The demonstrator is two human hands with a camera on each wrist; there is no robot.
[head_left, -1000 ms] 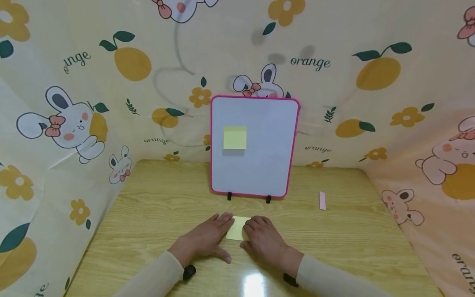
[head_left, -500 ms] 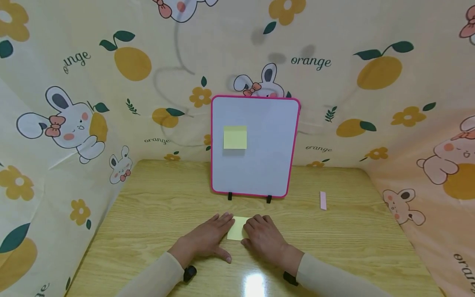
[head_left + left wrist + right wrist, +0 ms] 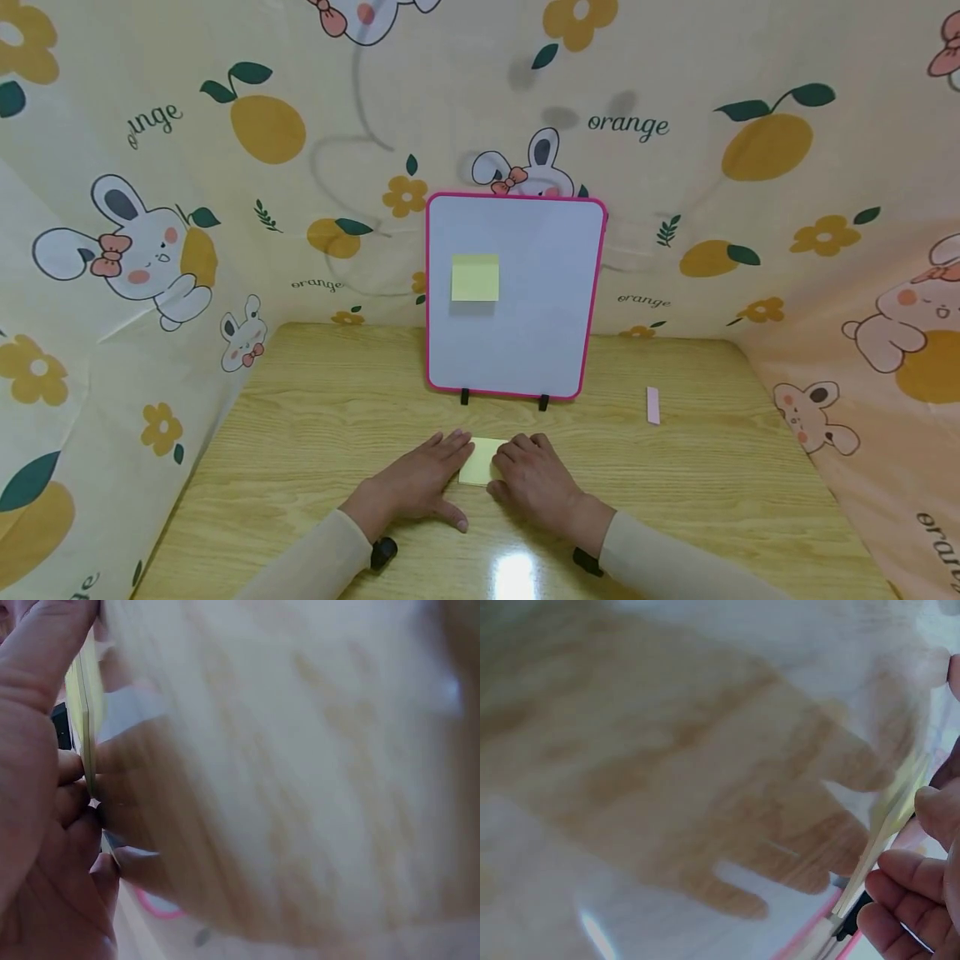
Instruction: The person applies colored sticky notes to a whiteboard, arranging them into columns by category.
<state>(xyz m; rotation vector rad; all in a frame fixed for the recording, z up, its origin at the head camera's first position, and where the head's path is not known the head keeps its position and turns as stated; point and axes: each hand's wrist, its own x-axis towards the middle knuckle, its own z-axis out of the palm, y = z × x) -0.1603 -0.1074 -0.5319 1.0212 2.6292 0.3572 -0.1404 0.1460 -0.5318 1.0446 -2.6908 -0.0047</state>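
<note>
A pale yellow pad of sticky notes [image 3: 480,463] lies flat on the table in front of me, between my hands. My left hand [image 3: 420,477] rests with extended fingers over its left edge, thumb spread toward me on the tabletop. My right hand [image 3: 536,492] holds the right side of the pad with curled fingers, which hide that edge. From the right wrist view, the pad's layered edge [image 3: 877,844] shows close to the curled fingertips [image 3: 911,870]. In the left wrist view the pad [image 3: 88,712] appears edge-on beside the fingers.
A whiteboard [image 3: 525,325] with a pink frame stands on black feet behind the hands. One yellow sticky note [image 3: 475,279] is stuck on its left part. A small pink strip [image 3: 652,406] lies to the right on the wooden table [image 3: 712,492]. Printed cloth surrounds the table.
</note>
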